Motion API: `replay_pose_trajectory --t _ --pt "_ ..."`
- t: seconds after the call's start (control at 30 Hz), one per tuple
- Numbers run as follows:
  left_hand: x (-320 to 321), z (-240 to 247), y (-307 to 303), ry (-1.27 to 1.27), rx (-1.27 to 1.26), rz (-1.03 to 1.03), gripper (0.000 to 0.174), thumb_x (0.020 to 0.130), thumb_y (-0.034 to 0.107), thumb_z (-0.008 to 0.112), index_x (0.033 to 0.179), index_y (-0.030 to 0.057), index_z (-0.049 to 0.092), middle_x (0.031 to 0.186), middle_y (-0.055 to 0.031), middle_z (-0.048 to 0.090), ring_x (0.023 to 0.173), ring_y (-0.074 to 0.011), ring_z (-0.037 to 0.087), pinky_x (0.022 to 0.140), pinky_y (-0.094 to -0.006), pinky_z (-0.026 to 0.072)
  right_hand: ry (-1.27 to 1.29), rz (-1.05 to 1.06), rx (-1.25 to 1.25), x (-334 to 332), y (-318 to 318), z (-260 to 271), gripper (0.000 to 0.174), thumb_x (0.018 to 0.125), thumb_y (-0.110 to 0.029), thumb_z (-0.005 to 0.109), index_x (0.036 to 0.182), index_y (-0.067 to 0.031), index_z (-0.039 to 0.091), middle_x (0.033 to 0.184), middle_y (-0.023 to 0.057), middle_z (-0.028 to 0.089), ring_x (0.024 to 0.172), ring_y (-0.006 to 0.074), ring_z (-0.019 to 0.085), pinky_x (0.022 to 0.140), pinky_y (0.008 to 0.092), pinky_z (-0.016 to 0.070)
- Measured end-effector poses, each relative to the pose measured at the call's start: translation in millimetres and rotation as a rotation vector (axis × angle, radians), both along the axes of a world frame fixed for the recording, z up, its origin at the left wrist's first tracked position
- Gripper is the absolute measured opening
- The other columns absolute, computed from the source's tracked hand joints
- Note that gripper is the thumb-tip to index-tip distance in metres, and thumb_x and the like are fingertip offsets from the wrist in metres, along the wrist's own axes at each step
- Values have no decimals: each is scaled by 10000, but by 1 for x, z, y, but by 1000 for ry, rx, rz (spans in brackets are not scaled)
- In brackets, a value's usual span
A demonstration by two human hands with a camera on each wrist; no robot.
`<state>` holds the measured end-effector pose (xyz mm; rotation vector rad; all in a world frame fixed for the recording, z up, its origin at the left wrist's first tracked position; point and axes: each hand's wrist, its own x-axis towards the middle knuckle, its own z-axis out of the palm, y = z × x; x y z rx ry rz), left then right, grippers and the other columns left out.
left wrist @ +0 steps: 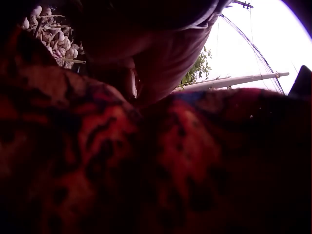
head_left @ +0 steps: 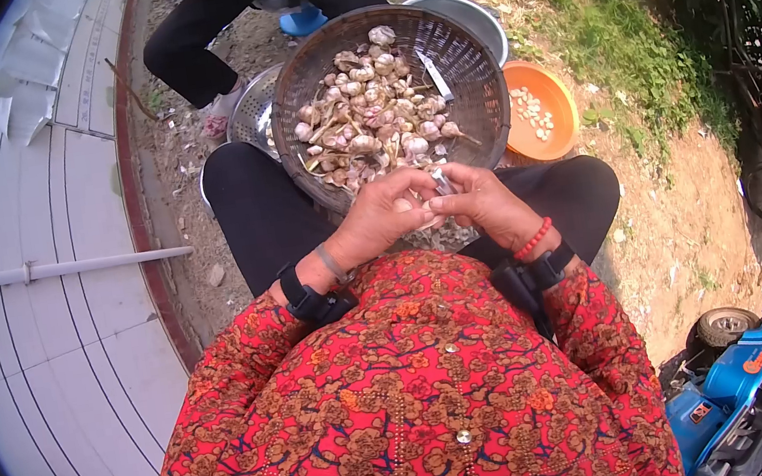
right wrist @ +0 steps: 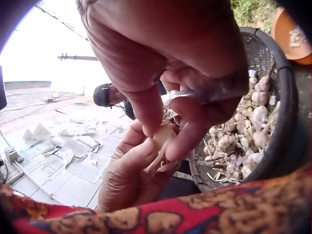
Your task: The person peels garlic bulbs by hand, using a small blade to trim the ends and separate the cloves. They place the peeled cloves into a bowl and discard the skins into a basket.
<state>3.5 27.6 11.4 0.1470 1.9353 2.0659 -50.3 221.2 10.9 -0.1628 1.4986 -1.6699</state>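
The step in hand looked like peeling a garlic clove (right wrist: 164, 135), which sat between the fingertips near the centre of the right wrist frame. The left hand (head_left: 387, 210) pinched it from below, loose skin showing beside it; the right hand (head_left: 488, 199) had its fingers curled round a small grey tool (right wrist: 214, 91), its thumb and a finger at the clove. Done well, this probably called for a steady left pinch low on the clove, a shallow lift of the skin, and a pull away from the left thumb; too deep a bite would likely have nicked the flesh.

By count, there was one clove between the hands and one grey tool. One wicker basket (head_left: 472, 55) filled the upper centre of the head frame, with one pale strip (head_left: 435, 74) among garlic heads (head_left: 364, 114) too heaped to count. One colander (head_left: 246, 125) stood left of it, one metal basin (head_left: 478, 12) showed at its upper right, and one orange basin (head_left: 562, 105) at its right held pale cloves (head_left: 534, 114), too small to number surely
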Motion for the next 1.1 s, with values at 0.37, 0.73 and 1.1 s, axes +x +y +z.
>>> replay_pose_trajectory --t 0.37,0.73,1.1 --pt "-9 -20 -10 34 -268 10 192 845 39 632 1035 27 608 950 2 578 852 -68 551 755 -230 472 -179 -1 -117 -17 20 1 371 841 -103 659 1173 0 528 937 32 637 720 69 622 532 157 379" --pt "-14 -44 -31 -561 270 209 242 833 -58 551 1067 6 559 1078 -88 595 999 -161 597 868 -281 514 -316 -927 -202 -121 134 -48 226 914 -92 578 1112 -8 508 1020 146 638 901 226 668 505 195 504" --pt "-15 -28 -26 -516 355 214 184 885 -2 557 1068 5 538 1114 -122 603 1012 -197 624 897 -309 530 -199 -1017 -156 -125 145 -51 273 946 -135 542 1170 6 473 1023 173 637 867 201 663 532 215 476"
